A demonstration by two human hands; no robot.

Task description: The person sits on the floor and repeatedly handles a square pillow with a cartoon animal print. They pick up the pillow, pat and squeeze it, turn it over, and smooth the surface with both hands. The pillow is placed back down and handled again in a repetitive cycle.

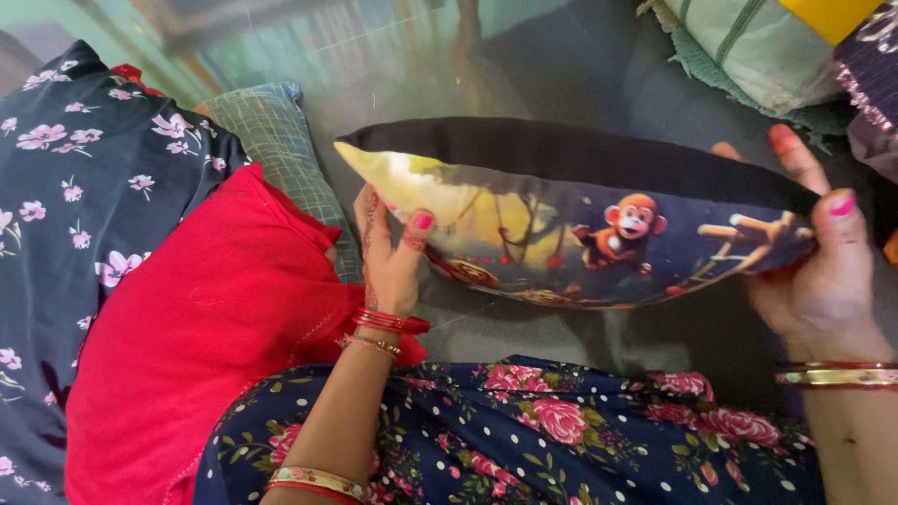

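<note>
I hold a cushion (561, 215) with a cartoon monkey print and a black back edge, lifted above the floor in front of my lap. My left hand (393, 257) grips its left end from below, thumb on the printed face. At the cushion's right end my right hand (823, 271) pinches the corner, thumb in front and fingers behind. Both wrists carry red and gold bangles. My lap is covered by dark blue cloth with pink roses (561, 440).
A red cloth (206, 337) lies at my left on a dark floral fabric (84, 187). A checked cushion (281, 150) sits behind it. Pale green bedding (758, 47) and a purple fabric (870, 75) lie at the top right on the shiny floor (393, 65).
</note>
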